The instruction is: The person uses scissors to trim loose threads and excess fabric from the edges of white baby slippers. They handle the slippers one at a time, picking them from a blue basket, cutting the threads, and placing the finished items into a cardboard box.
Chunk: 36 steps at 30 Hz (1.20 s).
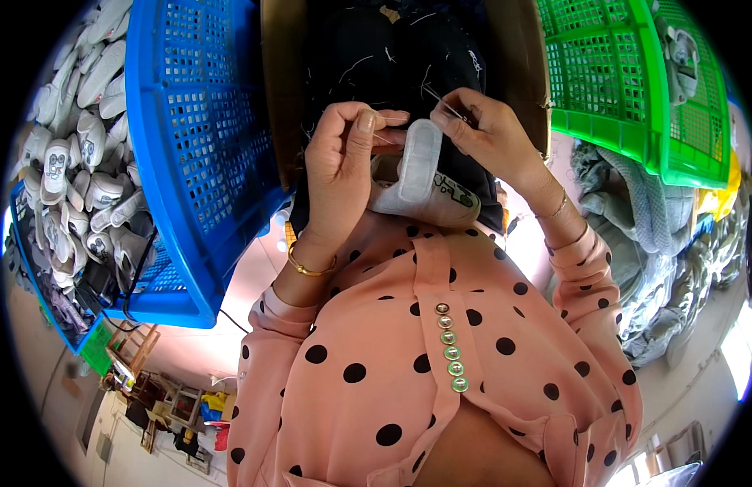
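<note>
A small light grey shoe (437,209) with a dark figure on its upper rests against my lap. A pale, round-ended piece (421,161), shaped like a strap or small sole, stands up in front of it; I cannot tell if the two are joined. My left hand (342,166) is at its left, thumb and fingers pinched on fine thread (382,138). My right hand (498,136), at its upper right, is closed on a thin metal needle (442,101), its tip pointing up and left.
A blue plastic basket (177,162) stands on the left, beside a heap of small light shoes (88,170). On the right are a green basket (603,89) and grey cloth bundles (644,219). Cardboard walls (526,65) flank my dark trousers (352,57), which carry loose thread ends.
</note>
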Tool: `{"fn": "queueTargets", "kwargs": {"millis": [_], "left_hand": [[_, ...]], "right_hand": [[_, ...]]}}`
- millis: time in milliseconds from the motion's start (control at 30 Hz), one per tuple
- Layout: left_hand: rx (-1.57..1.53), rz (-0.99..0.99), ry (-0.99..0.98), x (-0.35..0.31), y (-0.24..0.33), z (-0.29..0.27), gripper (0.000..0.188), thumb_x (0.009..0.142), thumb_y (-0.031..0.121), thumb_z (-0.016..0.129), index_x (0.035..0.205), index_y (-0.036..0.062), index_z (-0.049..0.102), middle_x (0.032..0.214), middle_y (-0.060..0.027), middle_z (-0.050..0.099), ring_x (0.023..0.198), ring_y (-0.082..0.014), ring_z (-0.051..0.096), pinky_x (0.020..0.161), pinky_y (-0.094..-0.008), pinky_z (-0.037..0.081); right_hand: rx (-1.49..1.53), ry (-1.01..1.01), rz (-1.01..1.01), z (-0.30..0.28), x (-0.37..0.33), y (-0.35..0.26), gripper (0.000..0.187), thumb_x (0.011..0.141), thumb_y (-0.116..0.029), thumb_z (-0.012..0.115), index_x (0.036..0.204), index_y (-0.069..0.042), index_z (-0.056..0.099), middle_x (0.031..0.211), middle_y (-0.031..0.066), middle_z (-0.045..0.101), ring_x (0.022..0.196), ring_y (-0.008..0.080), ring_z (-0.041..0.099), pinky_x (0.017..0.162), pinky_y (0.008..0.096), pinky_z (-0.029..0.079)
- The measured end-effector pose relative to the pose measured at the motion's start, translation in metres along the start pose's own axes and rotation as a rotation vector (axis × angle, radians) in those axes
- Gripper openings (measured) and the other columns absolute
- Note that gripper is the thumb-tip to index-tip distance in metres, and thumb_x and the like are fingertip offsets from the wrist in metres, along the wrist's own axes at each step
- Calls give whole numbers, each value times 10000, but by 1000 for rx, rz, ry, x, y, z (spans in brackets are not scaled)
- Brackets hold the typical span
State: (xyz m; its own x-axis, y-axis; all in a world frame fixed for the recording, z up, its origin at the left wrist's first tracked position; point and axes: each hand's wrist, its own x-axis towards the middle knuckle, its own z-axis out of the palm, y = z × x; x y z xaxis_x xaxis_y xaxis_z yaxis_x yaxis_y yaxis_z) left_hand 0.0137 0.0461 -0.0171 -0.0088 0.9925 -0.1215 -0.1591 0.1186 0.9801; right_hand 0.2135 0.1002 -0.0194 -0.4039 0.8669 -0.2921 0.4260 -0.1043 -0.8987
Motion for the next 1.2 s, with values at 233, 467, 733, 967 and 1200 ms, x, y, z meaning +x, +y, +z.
{"fn": "queueTargets", "kwargs": {"millis": [233, 467, 733, 967, 1200], "left_hand": [[588, 219, 111, 4, -7, -20, 251, 979, 176, 567, 1161, 6, 540, 1076, -123, 672, 974, -244, 641, 885, -337, 504], [243, -311, -268, -11, 3, -3, 172, 931, 143, 661, 1034, 6, 662, 860, 16, 666, 719, -24, 566, 639, -176, 453], [-102, -416, -11, -12, 4, 1, 204, 911, 177, 685, 1024, 12, 726, 744, 15, 657, 631, -18, 533, 562, -168, 410], [-78, -403, 28, -14, 10, 0, 233, 893, 178, 703, 1034, -6, 731, 725, -1, 663, 588, -13, 539, 512, -149, 386], [-134, -384, 11, -14, 12, -2, 223, 889, 156, 704, 1030, -14, 731, 752, -24, 685, 615, -26, 574, 539, -145, 416]], "right_hand": [[229, -194, 102, 5, -6, -8, 263, 964, -256, 624, 949, 6, 634, 630, -17, 547, 588, 27, 484, 565, 198, 437], [189, -66, -57, 8, -10, -5, 275, 966, -292, 611, 914, -22, 605, 590, 28, 559, 553, 77, 541, 535, 225, 441], [-926, 219, -495, -20, -32, -18, 416, 828, -484, 674, 769, -95, 536, 562, 25, 531, 521, 199, 584, 465, 313, 454], [-1097, 236, -604, -17, -27, -29, 424, 787, -480, 700, 698, -126, 483, 558, -6, 460, 508, 152, 550, 461, 288, 432], [-1100, 218, -586, -16, -25, -32, 427, 779, -478, 707, 683, -132, 476, 547, -9, 456, 493, 149, 549, 442, 287, 429]]}}
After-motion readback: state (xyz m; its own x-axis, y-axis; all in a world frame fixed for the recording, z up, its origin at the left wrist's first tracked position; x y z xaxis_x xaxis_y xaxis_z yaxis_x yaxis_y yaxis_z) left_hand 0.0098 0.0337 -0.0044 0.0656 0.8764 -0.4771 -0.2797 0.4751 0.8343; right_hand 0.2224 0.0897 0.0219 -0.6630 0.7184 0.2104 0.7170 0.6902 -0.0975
